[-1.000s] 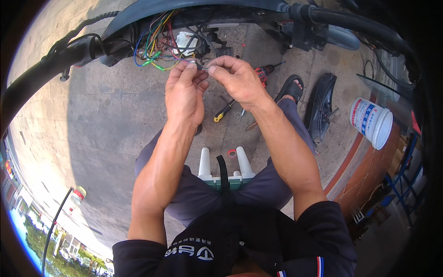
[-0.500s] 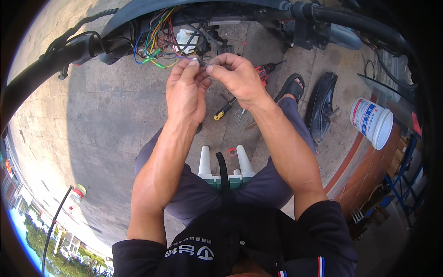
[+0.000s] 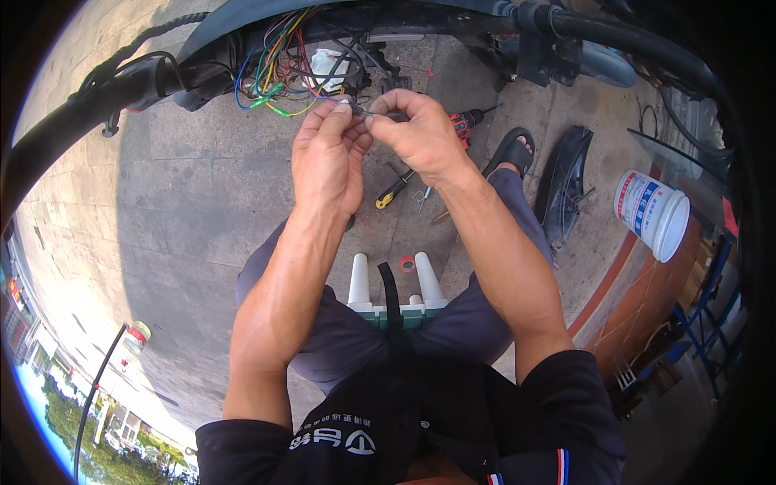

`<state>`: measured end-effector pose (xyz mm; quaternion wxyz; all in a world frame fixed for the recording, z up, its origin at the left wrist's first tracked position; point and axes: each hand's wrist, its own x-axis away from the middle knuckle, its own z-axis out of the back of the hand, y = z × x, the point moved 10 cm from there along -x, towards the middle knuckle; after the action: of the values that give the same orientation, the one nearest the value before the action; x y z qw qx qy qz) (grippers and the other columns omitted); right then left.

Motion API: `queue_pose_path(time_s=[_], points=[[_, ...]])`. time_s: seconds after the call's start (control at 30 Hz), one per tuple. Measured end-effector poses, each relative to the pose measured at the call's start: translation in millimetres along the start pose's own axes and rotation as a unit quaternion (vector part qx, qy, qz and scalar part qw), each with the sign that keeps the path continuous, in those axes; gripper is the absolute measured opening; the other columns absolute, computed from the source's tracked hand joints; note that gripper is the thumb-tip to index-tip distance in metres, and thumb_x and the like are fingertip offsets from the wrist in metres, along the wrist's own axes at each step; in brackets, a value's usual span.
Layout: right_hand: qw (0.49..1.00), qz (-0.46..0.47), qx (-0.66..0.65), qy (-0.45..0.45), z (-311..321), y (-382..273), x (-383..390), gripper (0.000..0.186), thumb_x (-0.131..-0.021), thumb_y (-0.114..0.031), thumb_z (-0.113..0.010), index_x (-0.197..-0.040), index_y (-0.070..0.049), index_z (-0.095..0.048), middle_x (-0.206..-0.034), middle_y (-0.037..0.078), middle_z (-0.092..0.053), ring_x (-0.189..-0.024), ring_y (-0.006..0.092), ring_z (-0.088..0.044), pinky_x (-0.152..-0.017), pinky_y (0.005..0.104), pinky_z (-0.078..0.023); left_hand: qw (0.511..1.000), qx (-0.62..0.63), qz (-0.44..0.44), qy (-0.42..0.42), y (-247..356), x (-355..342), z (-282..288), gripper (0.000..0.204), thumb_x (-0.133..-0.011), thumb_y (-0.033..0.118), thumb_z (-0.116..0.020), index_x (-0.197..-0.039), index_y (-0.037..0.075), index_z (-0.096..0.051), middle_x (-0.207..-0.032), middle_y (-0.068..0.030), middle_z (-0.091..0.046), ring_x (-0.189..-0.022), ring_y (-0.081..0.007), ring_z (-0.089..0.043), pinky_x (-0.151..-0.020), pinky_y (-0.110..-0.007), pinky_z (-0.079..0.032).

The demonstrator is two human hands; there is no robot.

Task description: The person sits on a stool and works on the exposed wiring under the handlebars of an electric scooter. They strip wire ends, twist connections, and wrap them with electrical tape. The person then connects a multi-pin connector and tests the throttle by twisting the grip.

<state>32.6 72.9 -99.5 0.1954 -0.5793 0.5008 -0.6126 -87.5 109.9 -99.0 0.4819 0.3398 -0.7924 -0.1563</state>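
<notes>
A dark vehicle frame (image 3: 388, 18) is arching across the top, standing beyond the fingertips and limiting forward reach. To the right, a white bucket (image 3: 651, 212) is lying tipped, and a curved black panel (image 3: 563, 182) is resting beside the sandalled foot (image 3: 513, 153). A green-and-white stool (image 3: 364, 283) is sitting between the knees. A red-and-black drill (image 3: 462, 125) is lying just past the right hand (image 3: 416, 137), a yellow-and-black screwdriver (image 3: 394, 192) is lying below it, and a red tape roll (image 3: 402, 262) is resting between the stool legs. From the frame, a multicoloured wire bundle (image 3: 283, 61) is spilling toward the left hand (image 3: 327, 153), its green connectors (image 3: 280, 111) hanging near those fingers. A thin dark wire (image 3: 360, 111) is running between the hands, below the frame; thumb and forefinger of each are clamping it, and its ends are hiding in the grip. Shaded paving (image 3: 186, 210) is stretching left of the left forearm, ending at a sunlit edge
</notes>
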Motion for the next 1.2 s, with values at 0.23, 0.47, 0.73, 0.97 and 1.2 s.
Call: queue_pose_path(time_s=[0.23,0.47,0.73,0.97,1.2], points=[[0.996,0.025,0.090,0.016,2,-9,1,0.014,-0.084,-0.006,-0.068,-0.095,0.001,-0.067,-0.087,0.001,-0.065,-0.077,0.0053,-0.056,-0.068,0.0213,-0.046,1.000,0.003,-0.003,-0.001,1,1,-2,0.012,-0.094,0.009,-0.059,-0.105,0.007,-0.054,-0.089,-0.0070,-0.062,-0.086,-0.0186,-0.062,-0.077,-0.033,-0.053],[0.996,0.033,0.077,0.026,5,-13,3,0.017,-0.082,-0.011,-0.070,-0.093,0.001,-0.069,-0.088,0.004,-0.068,-0.078,0.0093,-0.062,-0.071,0.0246,-0.050,1.000,-0.017,0.009,0.020,-1,3,1,0.012,-0.094,0.009,-0.058,-0.105,0.009,-0.053,-0.090,-0.0064,-0.061,-0.084,-0.0186,-0.062,-0.075,-0.033,-0.052],[0.928,0.166,0.318,0.101,6,-36,8,0.016,-0.072,-0.024,-0.069,-0.082,-0.012,-0.074,-0.090,0.009,-0.068,-0.095,0.0319,-0.062,-0.086,0.0452,-0.044,0.999,-0.048,-0.004,0.025,-1,1,7,0.015,-0.095,0.010,-0.059,-0.108,0.006,-0.053,-0.088,-0.0077,-0.062,-0.080,-0.0193,-0.063,-0.071,-0.033,-0.053],[0.883,0.225,0.402,0.089,-5,-46,14,0.016,-0.074,-0.025,-0.069,-0.081,-0.011,-0.074,-0.087,0.009,-0.067,-0.093,0.0308,-0.059,-0.083,0.0438,-0.041,0.996,-0.083,-0.017,0.032,0,-4,12,0.019,-0.095,0.010,-0.060,-0.111,0.005,-0.052,-0.090,-0.0087,-0.062,-0.080,-0.0192,-0.062,-0.070,-0.034,-0.053],[0.908,0.246,0.330,0.082,-6,-49,15,0.015,-0.077,-0.017,-0.067,-0.084,-0.004,-0.071,-0.085,0.016,-0.066,-0.083,0.0375,-0.063,-0.076,0.0449,-0.051,0.995,-0.084,-0.039,0.028,3,-2,10,0.020,-0.093,0.004,-0.061,-0.110,0.002,-0.051,-0.094,-0.0070,-0.062,-0.080,-0.0134,-0.063,-0.070,-0.028,-0.053]])
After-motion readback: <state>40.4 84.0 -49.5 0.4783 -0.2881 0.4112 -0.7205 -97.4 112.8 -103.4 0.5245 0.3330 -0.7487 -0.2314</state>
